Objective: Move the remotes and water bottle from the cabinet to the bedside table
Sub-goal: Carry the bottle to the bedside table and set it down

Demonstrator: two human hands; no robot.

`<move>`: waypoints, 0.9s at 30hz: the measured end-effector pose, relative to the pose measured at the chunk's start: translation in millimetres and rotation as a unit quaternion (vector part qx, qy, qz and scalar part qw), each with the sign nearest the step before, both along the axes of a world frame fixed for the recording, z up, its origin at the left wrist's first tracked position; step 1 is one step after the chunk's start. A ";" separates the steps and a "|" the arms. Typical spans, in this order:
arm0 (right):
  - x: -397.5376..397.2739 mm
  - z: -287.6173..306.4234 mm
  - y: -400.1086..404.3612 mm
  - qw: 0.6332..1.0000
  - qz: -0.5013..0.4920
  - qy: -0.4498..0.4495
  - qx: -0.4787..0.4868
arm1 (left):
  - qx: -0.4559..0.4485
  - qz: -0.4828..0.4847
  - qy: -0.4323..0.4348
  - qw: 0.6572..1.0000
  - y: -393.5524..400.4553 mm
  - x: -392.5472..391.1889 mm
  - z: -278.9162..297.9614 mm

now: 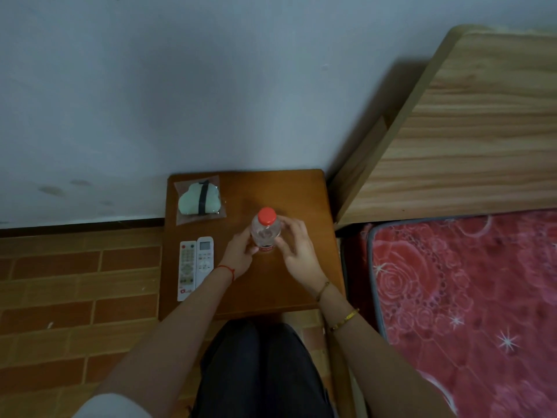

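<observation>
A clear water bottle [266, 229] with a red cap stands upright in the middle of the brown bedside table [295, 191]. My left hand [239, 254] wraps its left side and my right hand [297, 251] its right side, fingers curled around the body. Two white remotes lie side by side near the table's left edge: a longer one [186, 271] with coloured buttons and a shorter one [205, 260] with a small screen. They lie just left of my left wrist.
A pale green cloud-shaped item in a clear packet [199, 199] lies at the table's back left corner. A wooden headboard [470, 131] and a bed with a red floral cover [467, 297] stand to the right. The wall is behind, brick-pattern floor [75, 282] to the left.
</observation>
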State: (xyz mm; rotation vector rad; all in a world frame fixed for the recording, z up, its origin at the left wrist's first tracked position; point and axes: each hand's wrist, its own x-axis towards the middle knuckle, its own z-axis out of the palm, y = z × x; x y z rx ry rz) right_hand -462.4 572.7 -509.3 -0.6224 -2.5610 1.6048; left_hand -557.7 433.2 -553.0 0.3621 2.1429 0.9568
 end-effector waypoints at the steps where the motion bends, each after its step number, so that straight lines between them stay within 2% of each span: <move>1: -0.3 -0.1 -0.5 1.000 -0.002 -0.001 0.001 | -0.001 -0.006 -0.001 1.000 0.5 -0.6 1.9; 4: -0.5 2.4 -1.6 1.000 -0.003 -0.018 0.009 | -0.002 -0.020 -0.002 1.000 0.3 -2.7 13.2; 8: 4.7 14.1 -1.4 0.995 -0.020 -0.090 0.032 | -0.031 -0.006 0.030 0.999 -10.9 -4.3 33.0; 12: 14.5 45.7 1.7 0.986 -0.021 -0.132 0.104 | -0.073 0.008 0.082 0.994 -29.2 -0.7 82.5; 22: 34.4 205.2 4.4 0.978 0.001 -0.080 0.192 | -0.096 -0.019 0.204 0.974 -67.4 30.9 268.2; 27: 51.8 273.8 -2.3 0.978 0.032 -0.069 0.193 | -0.071 -0.017 0.237 0.969 -82.5 49.3 344.3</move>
